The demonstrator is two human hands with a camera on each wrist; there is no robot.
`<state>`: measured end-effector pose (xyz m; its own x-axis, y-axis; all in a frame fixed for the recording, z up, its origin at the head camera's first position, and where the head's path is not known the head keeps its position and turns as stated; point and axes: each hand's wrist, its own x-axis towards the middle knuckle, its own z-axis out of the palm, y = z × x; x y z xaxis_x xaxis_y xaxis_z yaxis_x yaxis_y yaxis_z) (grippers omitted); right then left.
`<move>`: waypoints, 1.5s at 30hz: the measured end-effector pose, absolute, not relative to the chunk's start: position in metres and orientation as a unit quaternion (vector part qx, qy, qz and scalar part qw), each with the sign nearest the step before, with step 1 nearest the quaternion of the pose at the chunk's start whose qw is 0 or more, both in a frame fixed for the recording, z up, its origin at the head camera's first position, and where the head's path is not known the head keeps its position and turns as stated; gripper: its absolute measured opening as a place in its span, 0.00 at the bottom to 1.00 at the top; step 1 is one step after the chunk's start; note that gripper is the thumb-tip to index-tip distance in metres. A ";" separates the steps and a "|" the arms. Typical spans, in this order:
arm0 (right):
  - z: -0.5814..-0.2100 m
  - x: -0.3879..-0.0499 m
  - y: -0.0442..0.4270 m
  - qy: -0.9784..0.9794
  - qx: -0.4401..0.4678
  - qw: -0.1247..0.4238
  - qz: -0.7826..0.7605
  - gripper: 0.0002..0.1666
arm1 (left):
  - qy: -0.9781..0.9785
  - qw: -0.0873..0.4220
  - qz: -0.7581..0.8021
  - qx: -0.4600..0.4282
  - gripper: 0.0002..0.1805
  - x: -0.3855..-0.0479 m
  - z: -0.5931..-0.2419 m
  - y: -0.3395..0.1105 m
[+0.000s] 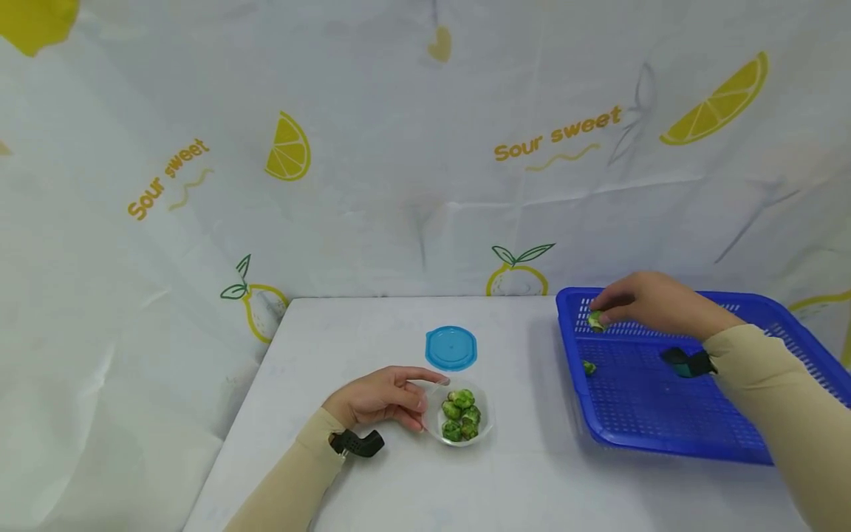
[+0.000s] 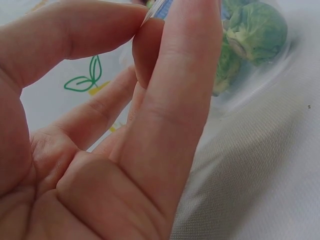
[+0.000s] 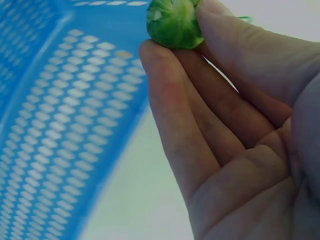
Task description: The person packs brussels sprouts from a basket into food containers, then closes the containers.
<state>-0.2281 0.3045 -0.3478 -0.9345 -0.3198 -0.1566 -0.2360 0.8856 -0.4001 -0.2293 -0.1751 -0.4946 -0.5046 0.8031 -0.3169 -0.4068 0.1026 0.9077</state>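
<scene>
Several Brussels sprouts lie in a small clear plastic bowl on the table. My left hand holds that bowl by its left side, thumb and fingers at the rim; the left wrist view shows sprouts through the see-through wall. Above the left part of a blue plastic basket, my right hand pinches one Brussels sprout between thumb and fingertips. Another sprout sits inside the basket near its left wall.
A round blue lid lies flat on the white table just behind the bowl. The basket's raised rim stands at the right of the table. Behind everything hangs a white sheet printed with lemons.
</scene>
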 end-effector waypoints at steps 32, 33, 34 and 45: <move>-0.375 -0.205 0.097 0.894 -0.307 0.148 -0.290 0.10 | 0.590 0.463 0.640 0.170 0.35 -0.239 -0.493 -0.177; -0.378 -0.202 0.094 0.893 -0.309 0.147 -0.292 0.10 | 0.587 0.464 0.641 0.173 0.36 -0.238 -0.493 -0.177; -0.380 -0.200 0.091 0.892 -0.311 0.146 -0.295 0.10 | 0.584 0.464 0.642 0.175 0.36 -0.238 -0.493 -0.177; -0.401 -0.177 0.079 0.893 -0.290 0.128 -0.319 0.11 | 0.570 0.470 0.649 0.178 0.36 -0.232 -0.494 -0.175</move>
